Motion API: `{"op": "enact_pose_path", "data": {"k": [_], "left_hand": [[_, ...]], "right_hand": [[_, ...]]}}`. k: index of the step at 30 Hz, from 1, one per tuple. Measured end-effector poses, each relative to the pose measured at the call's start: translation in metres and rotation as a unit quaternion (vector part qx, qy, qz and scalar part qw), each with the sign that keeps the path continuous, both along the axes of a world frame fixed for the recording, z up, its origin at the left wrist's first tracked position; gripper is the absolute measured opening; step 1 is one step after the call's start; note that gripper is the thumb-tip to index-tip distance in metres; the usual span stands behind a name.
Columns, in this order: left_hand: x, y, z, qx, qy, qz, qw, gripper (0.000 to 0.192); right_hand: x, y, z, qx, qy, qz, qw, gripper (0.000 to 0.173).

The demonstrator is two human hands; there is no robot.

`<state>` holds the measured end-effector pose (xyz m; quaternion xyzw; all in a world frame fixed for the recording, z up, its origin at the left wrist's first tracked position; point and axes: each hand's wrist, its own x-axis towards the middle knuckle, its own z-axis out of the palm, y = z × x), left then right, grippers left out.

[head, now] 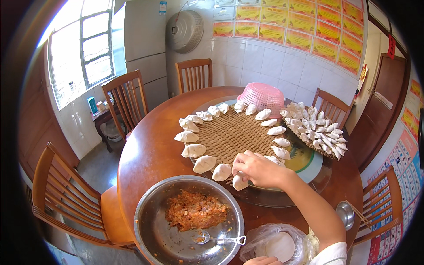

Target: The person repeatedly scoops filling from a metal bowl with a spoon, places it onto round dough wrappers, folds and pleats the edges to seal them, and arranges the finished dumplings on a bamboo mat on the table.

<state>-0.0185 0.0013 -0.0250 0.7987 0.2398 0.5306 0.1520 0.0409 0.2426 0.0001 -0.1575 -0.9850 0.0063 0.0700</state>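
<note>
Near the front edge of a round woven tray [232, 132], my right hand [260, 168] has its fingers on a white dumpling [240, 181]. More dumplings [204, 164] form a ring around the tray's rim. Only part of my left hand [264, 261] shows at the bottom edge, beside a plastic bag [256, 239] with round dough wrappers [280, 246]; its fingertips are hidden. A large steel bowl [149, 212] to the left holds orange-red minced filling [195, 210] and a metal spoon [202, 237].
A second tray heaped with dumplings [311, 126] stands at the back right, near a pink plastic basket [262, 94] turned upside down. A small metal bowl [345, 215] and chopsticks [359, 215] lie at the right. Wooden chairs [69, 198] surround the round table [149, 149].
</note>
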Motion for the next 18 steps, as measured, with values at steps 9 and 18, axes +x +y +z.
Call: {"op": "enact_pose_path", "data": {"k": [9,18], "left_hand": [[-0.001,0.002,0.001,-0.004,-0.002,-0.003,1.0,0.026],[-0.001,0.003,0.002,0.006,-0.022,0.003,1.0,0.026]], "right_hand": [[-0.005,0.004,0.003,-0.048,0.011,0.016,0.999,0.027],[0.029,0.013,0.013,-0.095,-0.008,-0.181,0.979,0.022]]}}
